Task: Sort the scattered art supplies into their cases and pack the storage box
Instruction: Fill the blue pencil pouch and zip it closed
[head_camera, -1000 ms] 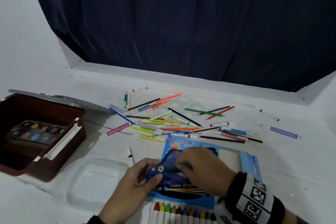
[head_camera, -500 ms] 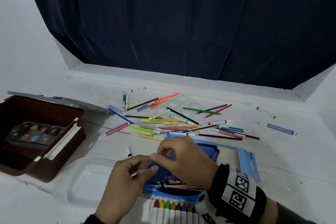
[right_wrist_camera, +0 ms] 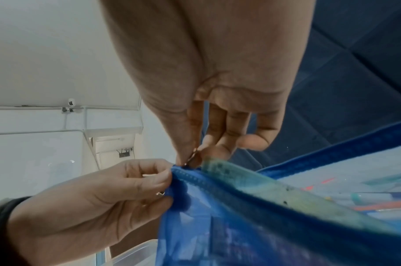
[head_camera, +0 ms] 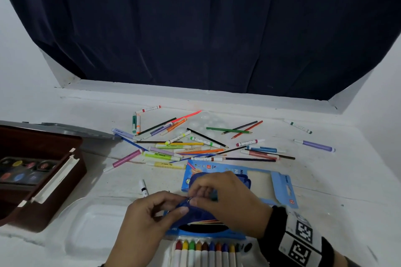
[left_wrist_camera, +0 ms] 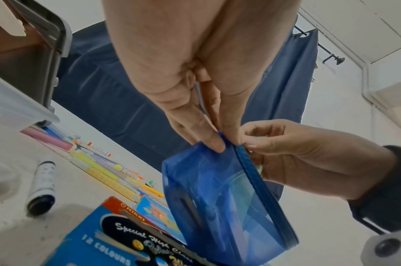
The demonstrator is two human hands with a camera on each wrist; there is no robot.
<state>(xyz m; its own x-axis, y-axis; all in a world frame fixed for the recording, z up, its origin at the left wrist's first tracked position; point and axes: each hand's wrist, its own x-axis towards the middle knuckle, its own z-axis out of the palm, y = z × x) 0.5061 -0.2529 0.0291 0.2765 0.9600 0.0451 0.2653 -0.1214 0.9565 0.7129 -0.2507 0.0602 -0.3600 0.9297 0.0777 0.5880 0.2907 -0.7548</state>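
A see-through blue zip pouch [left_wrist_camera: 226,194] hangs between both hands above the blue boxes. My left hand [head_camera: 165,208] pinches the pouch's corner [right_wrist_camera: 176,178] by the end of the zip. My right hand [head_camera: 204,196] pinches the small metal zip pull [right_wrist_camera: 192,160] at that same corner. Scattered markers and pencils [head_camera: 191,143] lie on the white table behind. A blue "12 colours" pencil box [left_wrist_camera: 99,239] lies under the pouch, and a second blue box [head_camera: 269,180] lies beyond it. The brown storage box [head_camera: 50,201] stands open at the left, with a paint palette [head_camera: 23,171] inside.
A row of crayons [head_camera: 206,253] in a clear tray lies at the near edge. A clear plastic lid [head_camera: 93,227] rests left of my hands. One black-capped marker [head_camera: 143,187] lies alone by it. A dark curtain [head_camera: 195,28] hangs behind the table.
My right hand has slid left along the pouch's top edge, from about its middle to the corner that my left hand holds. The left hand has kept its hold.
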